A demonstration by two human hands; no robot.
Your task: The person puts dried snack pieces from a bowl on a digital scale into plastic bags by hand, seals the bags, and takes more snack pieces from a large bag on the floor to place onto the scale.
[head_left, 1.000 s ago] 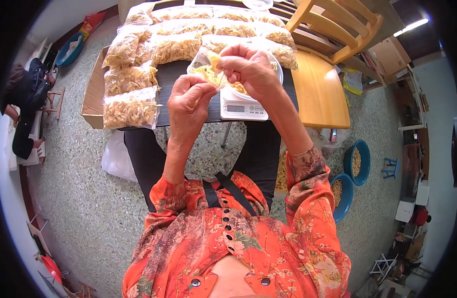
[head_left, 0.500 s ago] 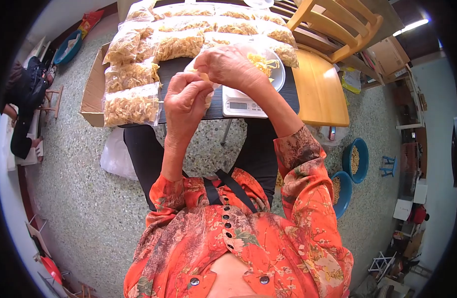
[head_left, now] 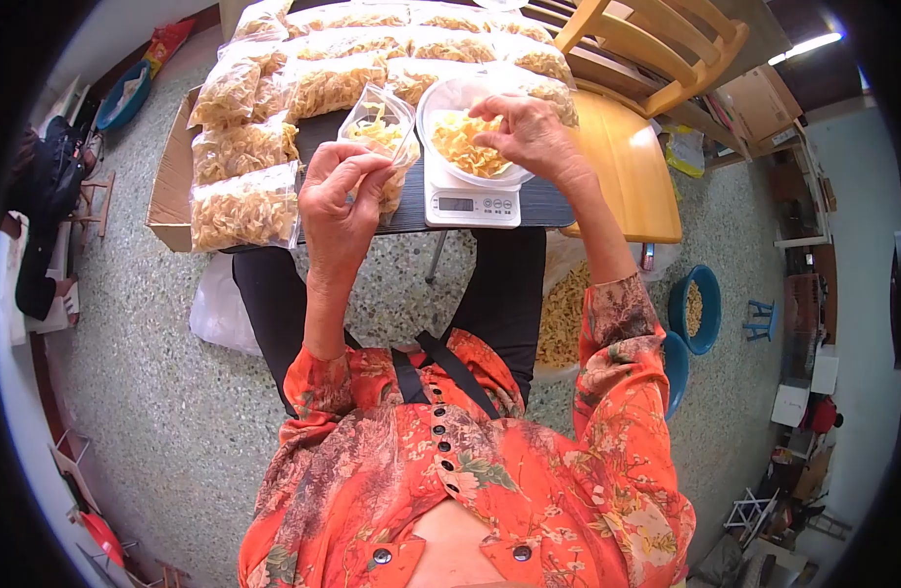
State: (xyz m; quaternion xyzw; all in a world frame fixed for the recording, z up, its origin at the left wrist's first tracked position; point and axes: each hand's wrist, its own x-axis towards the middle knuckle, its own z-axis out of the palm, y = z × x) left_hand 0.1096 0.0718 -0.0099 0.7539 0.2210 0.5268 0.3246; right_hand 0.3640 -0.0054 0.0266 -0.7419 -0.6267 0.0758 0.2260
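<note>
My left hand (head_left: 344, 196) pinches the rim of a clear plastic bag (head_left: 403, 152), which stands with its mouth open and has pale yellow dried strips inside. My right hand (head_left: 534, 137) is over the white bowl (head_left: 433, 110), fingers apart, touching or just above the curly dried strips (head_left: 460, 145); whether any are between its fingertips is hard to see. Beneath the bowl is a white kitchen scale (head_left: 473, 206), its display too small to read.
Filled clear bags (head_left: 244, 208) lie in rows along the table's left and back. A cardboard box (head_left: 171, 201) is at the left edge, a wooden chair (head_left: 622, 157) at the right. Blue basins (head_left: 700, 309) stand on the floor. Another person's dark sleeve (head_left: 41, 245) shows far left.
My right hand has left the bag's mouth and moved right to the bowl. The bag now gapes open, still pinched by my left hand. The view has shifted slightly.
</note>
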